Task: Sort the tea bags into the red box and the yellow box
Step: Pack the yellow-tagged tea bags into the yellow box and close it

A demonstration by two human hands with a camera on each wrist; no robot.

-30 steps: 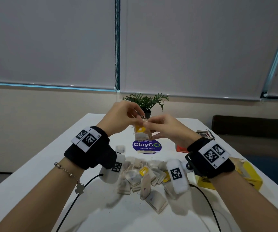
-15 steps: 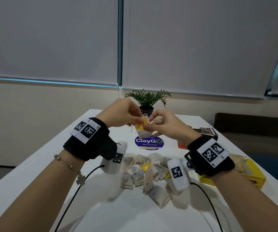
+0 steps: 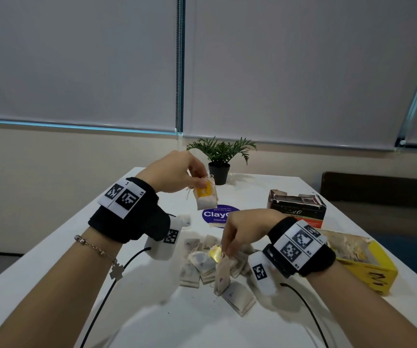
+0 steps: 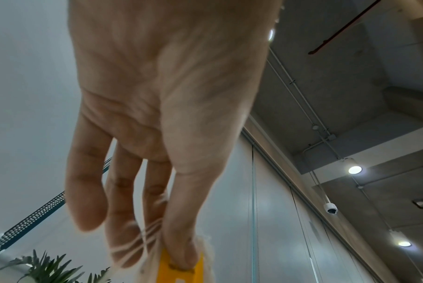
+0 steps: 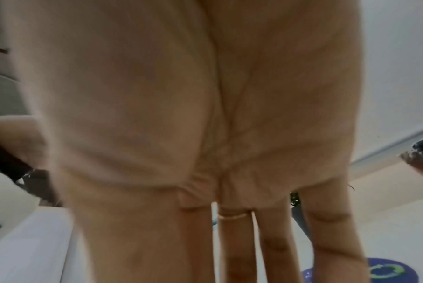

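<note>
- Yellow is what we sort on: our left hand [image 3: 177, 172] pinches a tea bag [image 3: 206, 197] with a yellow tag by its top edge, thumb and fingers [image 4: 181, 247] clamped on it, string trailing over the fingers.
- That bag hangs in the air over the far middle of the desk [image 3: 51, 272], long axis roughly upright, bottom end pointing down, tag face toward us.
- From this bag, the yellow box [image 3: 368, 267] lies to the right and nearer us, across our right arm; the red box [image 3: 297, 209] stands beyond it, also to the right.
- Our right hand [image 3: 245, 229] reaches down into the pile [image 3: 215, 264], fingers together at a bag beside another yellow tag [image 3: 215, 252]; we cannot tell whether they grip it.
- We judge the right hand far nearer the yellow box, so the left must cross over it to drop its bag.
- Pile bags lie flat or leaning, long axes pointing many ways.
</note>
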